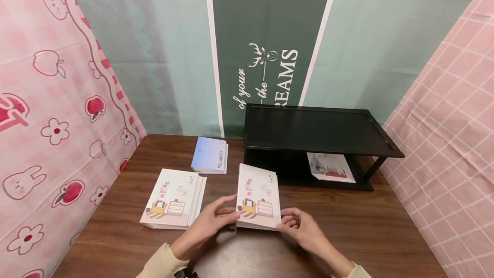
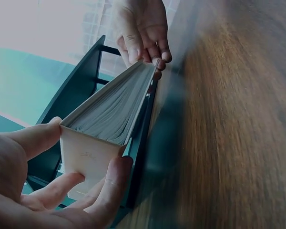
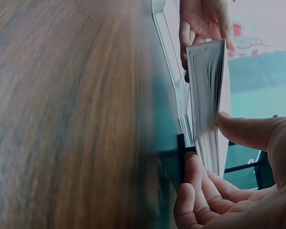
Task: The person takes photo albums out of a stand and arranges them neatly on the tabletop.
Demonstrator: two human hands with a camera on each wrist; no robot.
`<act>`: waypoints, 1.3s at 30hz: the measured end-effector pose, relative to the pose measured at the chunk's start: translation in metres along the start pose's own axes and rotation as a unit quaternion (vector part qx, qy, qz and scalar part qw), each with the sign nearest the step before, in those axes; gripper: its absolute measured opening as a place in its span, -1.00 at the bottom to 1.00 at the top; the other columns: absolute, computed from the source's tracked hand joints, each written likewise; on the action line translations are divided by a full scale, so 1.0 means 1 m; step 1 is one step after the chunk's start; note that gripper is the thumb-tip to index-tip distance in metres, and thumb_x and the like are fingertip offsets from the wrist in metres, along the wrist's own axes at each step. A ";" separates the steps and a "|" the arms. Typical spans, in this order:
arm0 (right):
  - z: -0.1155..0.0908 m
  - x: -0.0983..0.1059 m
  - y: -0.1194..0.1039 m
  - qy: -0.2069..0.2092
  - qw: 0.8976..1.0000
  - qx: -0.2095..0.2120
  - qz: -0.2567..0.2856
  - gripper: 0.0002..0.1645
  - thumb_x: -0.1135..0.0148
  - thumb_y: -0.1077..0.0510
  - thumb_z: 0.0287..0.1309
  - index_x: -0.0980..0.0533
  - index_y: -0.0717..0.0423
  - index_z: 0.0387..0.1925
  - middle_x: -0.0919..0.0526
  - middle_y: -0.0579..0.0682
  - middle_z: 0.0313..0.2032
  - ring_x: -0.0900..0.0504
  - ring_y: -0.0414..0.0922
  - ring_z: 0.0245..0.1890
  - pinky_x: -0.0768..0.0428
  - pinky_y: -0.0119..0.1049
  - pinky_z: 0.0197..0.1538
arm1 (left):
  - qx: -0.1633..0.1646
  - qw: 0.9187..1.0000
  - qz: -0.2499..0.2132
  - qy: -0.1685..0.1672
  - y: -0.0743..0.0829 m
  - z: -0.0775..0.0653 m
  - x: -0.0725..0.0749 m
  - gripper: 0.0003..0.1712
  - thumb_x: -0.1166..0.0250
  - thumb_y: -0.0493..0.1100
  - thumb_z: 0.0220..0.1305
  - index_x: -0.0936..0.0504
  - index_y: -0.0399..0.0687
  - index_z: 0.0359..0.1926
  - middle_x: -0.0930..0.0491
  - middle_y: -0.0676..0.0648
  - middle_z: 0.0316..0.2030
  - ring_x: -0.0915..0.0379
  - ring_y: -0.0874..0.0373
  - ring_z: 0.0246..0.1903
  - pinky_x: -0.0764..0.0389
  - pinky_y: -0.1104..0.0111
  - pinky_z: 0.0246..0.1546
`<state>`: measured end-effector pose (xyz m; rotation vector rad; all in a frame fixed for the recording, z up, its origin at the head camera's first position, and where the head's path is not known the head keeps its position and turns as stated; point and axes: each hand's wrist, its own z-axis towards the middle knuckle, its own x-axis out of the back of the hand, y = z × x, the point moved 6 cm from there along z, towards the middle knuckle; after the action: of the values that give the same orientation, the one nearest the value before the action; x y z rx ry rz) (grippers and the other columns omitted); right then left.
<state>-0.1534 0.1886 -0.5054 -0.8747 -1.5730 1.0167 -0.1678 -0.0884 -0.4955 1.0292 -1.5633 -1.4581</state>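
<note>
A book with a pale illustrated cover (image 1: 257, 194) lies lengthwise in front of me, its near end raised off the wooden table (image 1: 366, 226). My left hand (image 1: 227, 210) grips the near left corner, thumb on the cover. My right hand (image 1: 290, 221) pinches the near right corner. In the left wrist view, the book (image 2: 109, 114) shows its page edges, with my left hand (image 2: 62, 183) round its end and the right hand (image 2: 143, 33) at the far end. The right wrist view has the book (image 3: 207, 90) between my right hand (image 3: 214, 186) and the left hand (image 3: 202, 19).
A matching illustrated book (image 1: 173, 198) lies to the left. Behind it sits a blue book marked POLAROID (image 1: 209, 154). A low black shelf (image 1: 316, 130) stands at the back right with another book (image 1: 330, 167) under it. Patterned cloth walls close in on three sides.
</note>
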 end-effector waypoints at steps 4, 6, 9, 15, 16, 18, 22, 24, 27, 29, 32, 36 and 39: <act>-0.001 -0.007 -0.002 -0.018 1.000 0.004 0.007 -0.46 -0.59 0.26 0.20 -0.55 0.47 0.08 -0.70 0.05 -0.25 -0.60 -0.26 -0.31 -0.61 -0.47 -0.23 | -0.003 1.000 0.003 0.004 -0.001 -0.007 0.005 -0.25 -0.41 -0.20 0.50 -0.35 -0.39 0.54 -0.49 -0.50 0.36 -0.66 -0.20 0.20 -0.72 0.35 0.09; -0.002 -0.011 -0.003 -0.031 0.999 0.003 0.014 -0.46 -0.58 0.27 0.20 -0.53 0.48 0.08 -0.69 0.04 -0.26 -0.59 -0.26 -0.32 -0.59 -0.48 -0.24 | -0.004 1.000 0.003 0.002 -0.001 -0.011 0.008 -0.25 -0.41 -0.20 0.50 -0.34 -0.42 0.54 -0.50 -0.51 0.34 -0.69 -0.15 0.15 -0.71 0.38 0.08; -0.004 -0.017 -0.004 -0.047 0.999 0.003 0.022 -0.47 -0.58 0.28 0.20 -0.52 0.49 0.07 -0.68 0.04 -0.26 -0.59 -0.26 -0.32 -0.58 -0.50 -0.25 | -0.005 1.000 0.003 -0.002 0.000 -0.018 0.012 -0.24 -0.40 -0.21 0.51 -0.32 -0.45 0.54 -0.51 -0.51 0.33 -0.70 -0.13 0.14 -0.71 0.38 0.08; -0.004 -0.030 -0.008 -0.065 0.997 0.013 0.030 -0.49 -0.57 0.29 0.20 -0.52 0.49 0.06 -0.68 0.04 -0.26 -0.59 -0.27 -0.32 -0.57 -0.51 -0.25 | -0.007 1.000 0.018 -0.008 0.003 -0.027 0.022 -0.25 -0.39 -0.24 0.51 -0.30 -0.48 0.54 -0.49 -0.55 0.33 -0.69 -0.23 0.14 -0.71 0.37 0.08; -0.004 -0.033 -0.009 -0.069 0.997 0.014 0.032 -0.49 -0.57 0.29 0.20 -0.52 0.49 0.05 -0.68 0.04 -0.27 -0.59 -0.27 -0.32 -0.57 -0.51 -0.25 | -0.009 1.000 0.024 -0.008 0.004 -0.028 0.024 -0.25 -0.39 -0.24 0.50 -0.31 -0.48 0.53 -0.49 -0.55 0.33 -0.69 -0.24 0.14 -0.71 0.37 0.08; -0.003 -0.037 -0.010 -0.076 0.996 0.017 0.036 -0.49 -0.56 0.30 0.19 -0.51 0.49 0.04 -0.68 0.04 -0.27 -0.59 -0.27 -0.33 -0.57 -0.52 -0.25 | -0.011 0.999 0.035 -0.010 0.004 -0.031 0.027 -0.26 -0.39 -0.24 0.51 -0.32 -0.49 0.53 -0.49 -0.55 0.32 -0.69 -0.24 0.13 -0.71 0.39 0.08; -0.002 -0.044 -0.012 -0.086 0.995 0.024 0.044 -0.49 -0.56 0.33 0.18 -0.50 0.51 0.03 -0.68 0.04 -0.27 -0.58 -0.28 -0.34 -0.57 -0.52 -0.27 | -0.014 0.999 0.043 -0.014 0.003 -0.035 0.034 -0.27 -0.37 -0.25 0.51 -0.31 -0.50 0.52 -0.48 -0.56 0.33 -0.69 -0.24 0.13 -0.70 0.41 0.07; -0.002 -0.046 -0.013 -0.089 0.995 0.029 0.043 -0.49 -0.56 0.33 0.17 -0.49 0.51 0.02 -0.68 0.05 -0.27 -0.58 -0.27 -0.34 -0.57 -0.51 -0.27 | -0.012 0.999 0.041 -0.016 0.002 -0.037 0.037 -0.27 -0.37 -0.26 0.52 -0.31 -0.51 0.52 -0.47 -0.56 0.33 -0.68 -0.25 0.15 -0.70 0.41 0.06; 0.000 -0.050 -0.013 -0.090 0.995 0.033 0.037 -0.50 -0.57 0.34 0.16 -0.50 0.50 0.00 -0.68 0.04 -0.28 -0.58 -0.27 -0.35 -0.57 -0.50 -0.28 | -0.005 0.999 0.040 -0.013 -0.001 -0.040 0.039 -0.27 -0.38 -0.23 0.52 -0.32 -0.48 0.53 -0.47 -0.55 0.35 -0.64 -0.27 0.19 -0.70 0.39 0.07; 0.001 -0.052 -0.013 -0.089 0.995 0.032 0.032 -0.51 -0.58 0.34 0.15 -0.51 0.48 0.00 -0.67 0.04 -0.29 -0.57 -0.28 -0.36 -0.56 -0.51 -0.28 | 0.002 0.999 0.041 -0.009 -0.003 -0.041 0.041 -0.27 -0.39 -0.21 0.51 -0.34 -0.46 0.52 -0.47 -0.54 0.35 -0.60 -0.30 0.24 -0.70 0.36 0.07; 0.002 -0.054 -0.013 -0.087 0.995 0.032 0.027 -0.52 -0.58 0.33 0.14 -0.51 0.46 -0.02 -0.67 0.04 -0.29 -0.56 -0.29 -0.36 -0.53 -0.53 -0.29 | 0.016 0.999 0.042 -0.002 -0.006 -0.041 0.042 -0.26 -0.39 -0.19 0.51 -0.35 -0.44 0.53 -0.47 -0.53 0.35 -0.51 -0.35 0.32 -0.71 0.33 0.08; 0.003 -0.057 -0.015 -0.088 0.995 0.039 0.017 -0.52 -0.60 0.31 0.13 -0.52 0.45 -0.05 -0.65 0.04 -0.28 -0.54 -0.31 -0.36 -0.51 -0.54 -0.30 | 0.032 0.999 0.033 0.001 -0.009 -0.042 0.045 -0.25 -0.39 -0.17 0.52 -0.33 -0.43 0.54 -0.49 -0.51 0.34 -0.45 -0.37 0.36 -0.72 0.31 0.08; 0.004 -0.058 -0.017 -0.089 0.995 0.044 0.007 -0.52 -0.61 0.29 0.13 -0.52 0.44 -0.06 -0.65 0.05 -0.29 -0.54 -0.31 -0.35 -0.51 -0.54 -0.30 | 0.029 0.999 0.026 0.000 -0.011 -0.043 0.046 -0.25 -0.38 -0.19 0.52 -0.31 -0.46 0.54 -0.50 -0.52 0.33 -0.46 -0.36 0.35 -0.72 0.30 0.08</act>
<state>-0.1457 0.1285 -0.5112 -0.7521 -1.6590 1.1929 -0.1463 -0.1480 -0.5033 1.0136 -1.6290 -1.3839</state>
